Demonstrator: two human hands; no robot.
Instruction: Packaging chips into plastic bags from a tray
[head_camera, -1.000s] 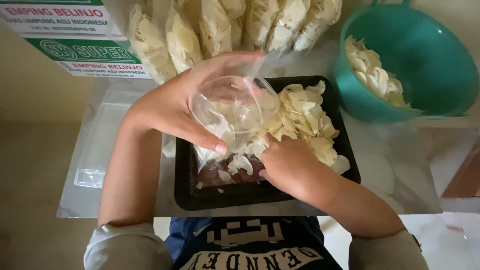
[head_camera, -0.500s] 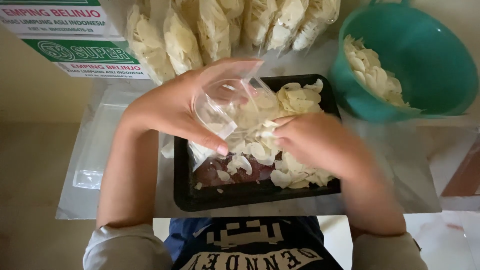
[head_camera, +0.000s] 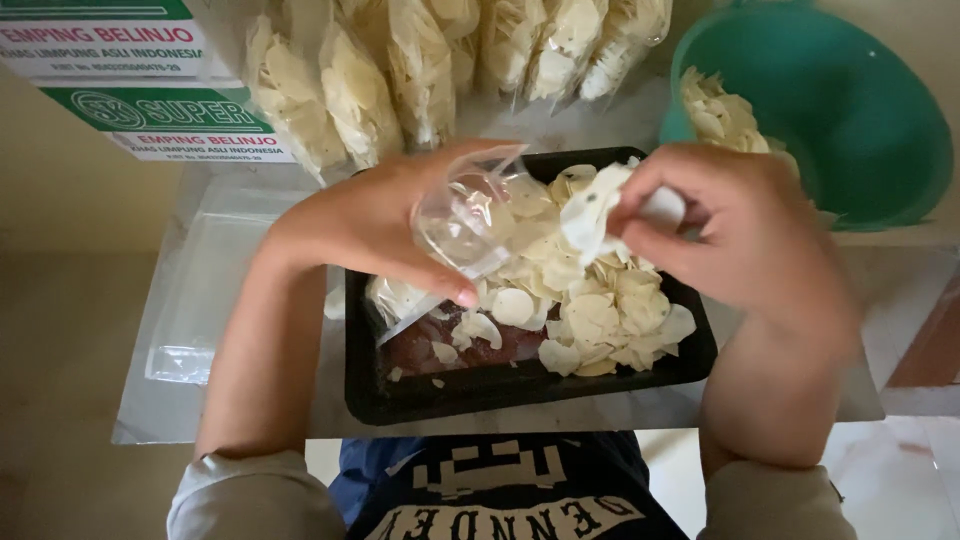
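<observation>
Pale desk (head_camera: 250, 420) bearing a black tray (head_camera: 520, 390) beneath both hands, clear plastic sheets (head_camera: 200, 300) outside the left hand (head_camera: 370, 225), and a green bowl (head_camera: 850, 110) beyond the right hand (head_camera: 740, 235).

left hand (head_camera: 375, 225): clear bag (head_camera: 462, 222) | right hand (head_camera: 745, 235): chips (head_camera: 590, 205)

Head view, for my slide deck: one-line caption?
Left hand holds open a clear bag; right hand lifts pale chips above a black tray.

Chips (head_camera: 590, 310) in tray (head_camera: 520, 395), bowl (head_camera: 850, 110) behind-right
</observation>
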